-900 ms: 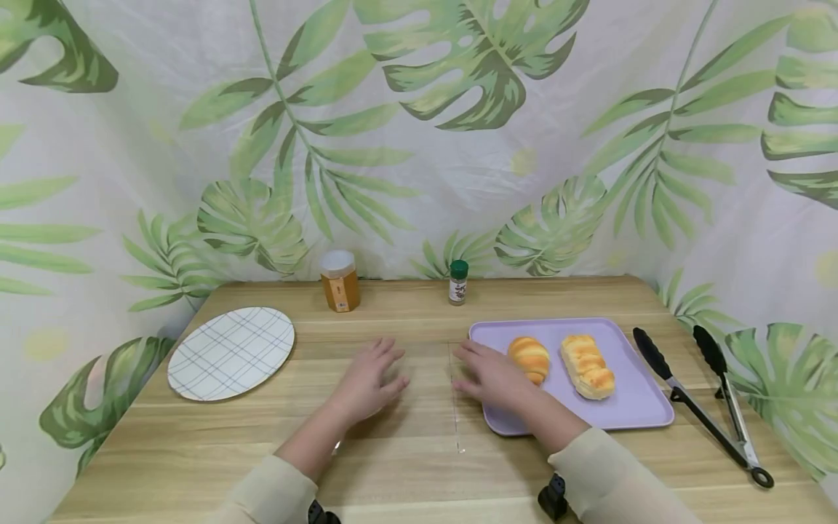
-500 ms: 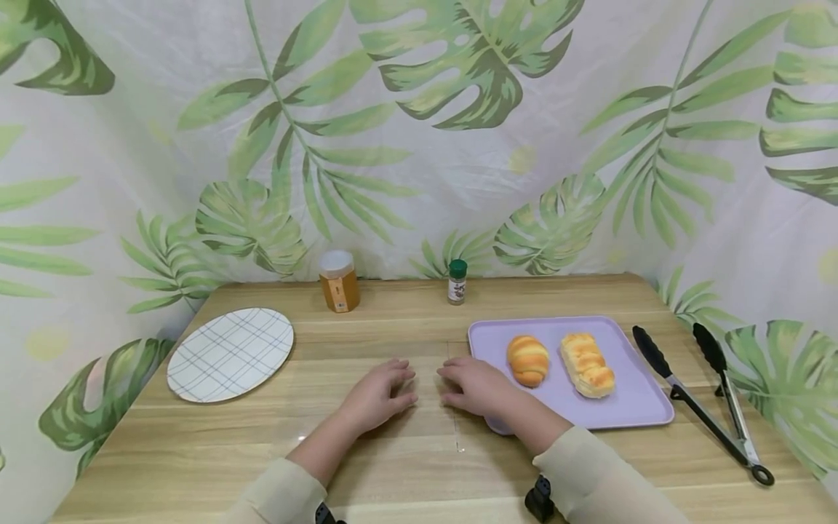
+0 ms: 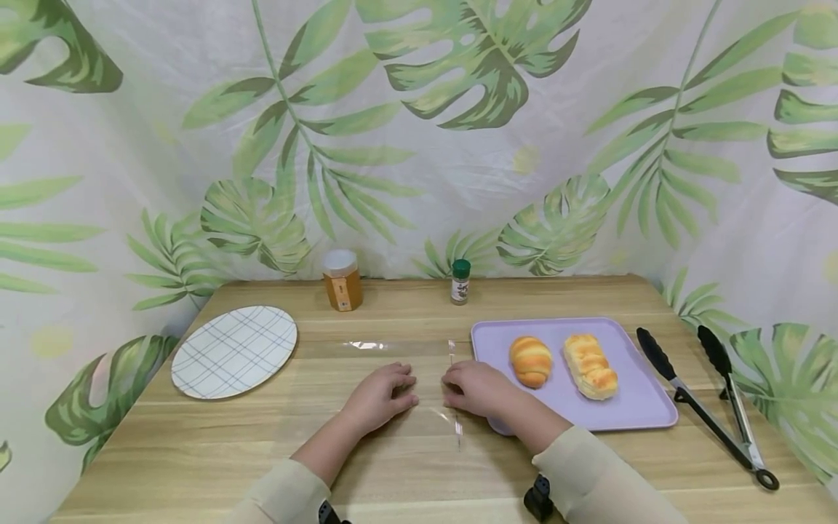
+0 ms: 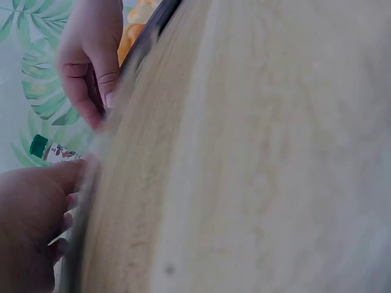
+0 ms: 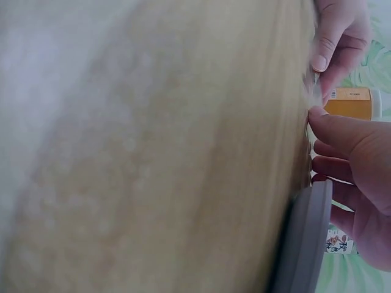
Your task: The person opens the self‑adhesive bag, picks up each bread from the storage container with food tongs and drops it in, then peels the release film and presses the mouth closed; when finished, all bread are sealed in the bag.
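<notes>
A thin clear plastic bag (image 3: 425, 426) lies almost flat on the wooden table, glinting along its far and right edges. In the head view my left hand (image 3: 380, 397) is over its middle, thumb and forefinger pinching the film. My right hand (image 3: 481, 389) is close by at its right edge, also pinching the plastic. The right wrist view shows a bit of clear film at the left hand's (image 5: 343, 46) thumb tip, just above the right hand's (image 5: 363, 165) thumb. In the left wrist view the fingertips of the left hand (image 4: 30, 226) and right hand (image 4: 91, 58) nearly meet.
A purple tray (image 3: 550, 415) bears a round bread roll (image 3: 531, 362) and a long bread (image 3: 590, 366). Tongs (image 3: 713, 415) lie right of it. A checked plate (image 3: 234, 352) is at left. A honey-coloured jar (image 3: 342, 281) and a green-capped spice bottle (image 3: 460, 282) stand behind.
Both hands have come back toward me and inward, nearer each other, their fingers bending in to the plastic. The film's far edge has shifted and now catches the light.
</notes>
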`<state>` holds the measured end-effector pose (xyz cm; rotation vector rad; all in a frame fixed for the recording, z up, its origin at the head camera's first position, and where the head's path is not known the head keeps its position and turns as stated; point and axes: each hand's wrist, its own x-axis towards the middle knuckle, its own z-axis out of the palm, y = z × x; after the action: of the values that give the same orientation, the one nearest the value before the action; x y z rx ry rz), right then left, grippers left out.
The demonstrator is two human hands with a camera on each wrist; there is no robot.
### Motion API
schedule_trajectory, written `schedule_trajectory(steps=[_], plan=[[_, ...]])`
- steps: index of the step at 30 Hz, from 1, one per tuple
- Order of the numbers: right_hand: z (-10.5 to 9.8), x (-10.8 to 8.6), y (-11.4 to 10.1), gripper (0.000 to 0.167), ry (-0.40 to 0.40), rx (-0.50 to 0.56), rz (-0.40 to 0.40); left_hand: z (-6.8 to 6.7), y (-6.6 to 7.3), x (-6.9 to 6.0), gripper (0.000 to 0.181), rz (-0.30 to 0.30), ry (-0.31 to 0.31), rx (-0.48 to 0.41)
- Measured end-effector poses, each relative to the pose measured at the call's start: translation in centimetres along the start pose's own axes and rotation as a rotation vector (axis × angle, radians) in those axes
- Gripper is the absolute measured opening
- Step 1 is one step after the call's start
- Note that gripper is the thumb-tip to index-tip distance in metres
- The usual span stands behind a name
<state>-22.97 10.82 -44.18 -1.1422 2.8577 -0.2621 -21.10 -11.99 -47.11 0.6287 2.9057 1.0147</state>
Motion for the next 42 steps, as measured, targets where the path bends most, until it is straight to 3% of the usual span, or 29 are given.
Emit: schedule_trajectory(steps=[5, 11, 19, 24, 32, 37, 42], plan=[[-0.1, -0.1, 0.1, 0.023, 0.003, -0.008, -0.010, 0.1, -0.2, 0.2, 0.026, 0.027, 0.054, 0.026], [0.0, 0.0, 0.1, 0.028, -0.011, -0.010, 0.006, -0.4, 0.2, -0.2, 0.023, -0.014, 0.104, -0.058], [-0.2, 0.0, 0.0, 0.038, -0.036, 0.033, 0.046, -2.2, 1.3, -0.6, 0.021, 0.008, 0.168, -0.143], [-0.1, 0.1, 0.1, 0.034, -0.029, 0.033, 0.037, -2.8, 1.5, -0.7, 0.022, -0.010, 0.184, -0.179], [-0.2, 0.0, 0.1, 0.030, -0.002, 0.023, 0.010, -3.7, 1.8, -0.9, 0.025, -0.092, 0.174, -0.257], [-0.3, -0.1, 0.1, 0.029, 0.008, 0.031, -0.001, -4.2, 1.9, -1.0, 0.025, -0.094, 0.191, -0.245], [-1.1, -0.6, 0.2, 0.039, 0.021, 0.093, 0.030, -4.4, 1.9, -1.1, 0.025, -0.081, 0.203, -0.230]])
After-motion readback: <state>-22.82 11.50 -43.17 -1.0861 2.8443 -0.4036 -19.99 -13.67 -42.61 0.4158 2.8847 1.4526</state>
